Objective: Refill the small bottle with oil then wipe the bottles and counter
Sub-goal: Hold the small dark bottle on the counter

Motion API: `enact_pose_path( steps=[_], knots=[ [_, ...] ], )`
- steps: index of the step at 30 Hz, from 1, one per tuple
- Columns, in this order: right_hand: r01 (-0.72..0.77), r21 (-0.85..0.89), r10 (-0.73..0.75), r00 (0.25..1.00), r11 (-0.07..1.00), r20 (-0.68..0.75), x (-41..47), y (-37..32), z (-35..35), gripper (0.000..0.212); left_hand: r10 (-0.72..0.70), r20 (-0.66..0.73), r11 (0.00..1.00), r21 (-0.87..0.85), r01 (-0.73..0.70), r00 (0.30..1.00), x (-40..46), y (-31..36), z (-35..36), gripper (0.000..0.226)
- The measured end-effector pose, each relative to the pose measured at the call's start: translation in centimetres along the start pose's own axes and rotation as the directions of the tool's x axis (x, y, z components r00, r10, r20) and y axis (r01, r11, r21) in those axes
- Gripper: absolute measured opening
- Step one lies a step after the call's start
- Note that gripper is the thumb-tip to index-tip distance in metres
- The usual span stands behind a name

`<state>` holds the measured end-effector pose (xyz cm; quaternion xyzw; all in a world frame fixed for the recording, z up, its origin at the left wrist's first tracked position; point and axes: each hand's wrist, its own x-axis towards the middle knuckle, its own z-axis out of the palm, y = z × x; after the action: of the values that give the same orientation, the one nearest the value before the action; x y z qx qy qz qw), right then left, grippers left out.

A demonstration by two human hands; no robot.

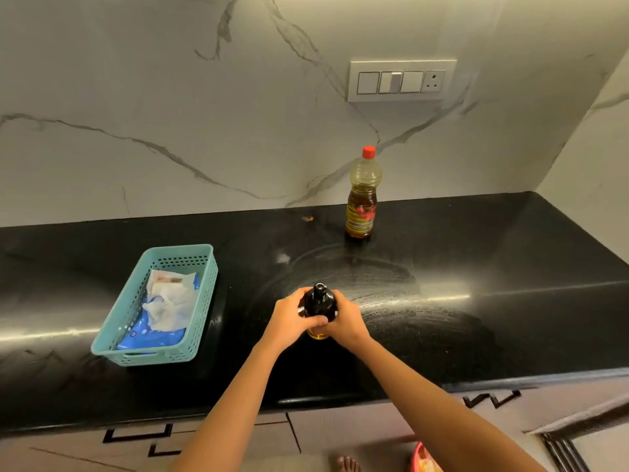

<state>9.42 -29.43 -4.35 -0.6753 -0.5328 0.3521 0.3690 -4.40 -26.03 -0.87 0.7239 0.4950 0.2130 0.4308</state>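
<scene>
A small bottle with a black pump top and yellow oil in its clear base is held upright on the black stone counter. It is clasped on either side by the left hand and right hand, fingers wrapped around it.

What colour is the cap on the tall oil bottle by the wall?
Red cap, seen in the head view.

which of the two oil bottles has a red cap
The tall clear plastic oil bottle standing by the marble wall; the small bottle held in both hands has a black pump top.
</scene>
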Motion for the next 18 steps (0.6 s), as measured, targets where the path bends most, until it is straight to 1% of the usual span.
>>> enact_pose_path(
  steps=[7, 11, 13, 14, 16, 17, 18],
  knots=[
    [0.005, 0.041, -0.003, 1.0, 0.999, -0.027, -1.7, 0.3, 0.9, 0.062, -0.001, -0.002, 0.998, -0.057, 0.001, 1.0, -1.8, -1.1, 0.4, 0.068],
    [-0.017, 0.078, 0.016, 1.0, 0.997, 0.011, -1.4, 0.5, 0.8, 0.067, 0.001, 0.01, 0.996, -0.084, 0.0, 1.0, -1.4, -1.3, 0.5, 0.069],
    [-0.025, 0.071, 0.017, 0.994, 0.997, 0.107, -0.9, 0.8, 0.2, 0.073, -0.001, 0.016, 0.995, -0.101, 0.003, 1.0, -1.0, -1.5, 0.5, 0.071],
    [-0.017, 0.056, 0.006, 0.982, 0.998, 0.191, -0.4, 1.0, -0.4, 0.078, -0.002, 0.016, 0.994, -0.113, 0.004, 1.0, -0.7, -1.7, 0.5, 0.07],
    [0.0, -0.016, 0.006, 0.933, 1.0, 0.36, 1.2, 1.6, -2.3, 0.087, 0.003, 0.026, 0.991, -0.132, 0.0, 1.0, -0.1, -2.2, 0.4, 0.07],
    [-0.004, -0.043, 0.02, 0.925, 0.999, 0.379, 2.3, 1.7, -3.6, 0.087, 0.005, 0.033, 0.99, -0.139, 0.0, 0.999, 0.1, -2.3, 0.4, 0.072],
    [-0.022, -0.038, 0.034, 0.94, 0.999, 0.339, 3.7, 1.7, -4.9, 0.084, -0.003, 0.044, 0.989, -0.145, 0.009, 0.999, 0.3, -2.6, 0.4, 0.076]
  ],
)
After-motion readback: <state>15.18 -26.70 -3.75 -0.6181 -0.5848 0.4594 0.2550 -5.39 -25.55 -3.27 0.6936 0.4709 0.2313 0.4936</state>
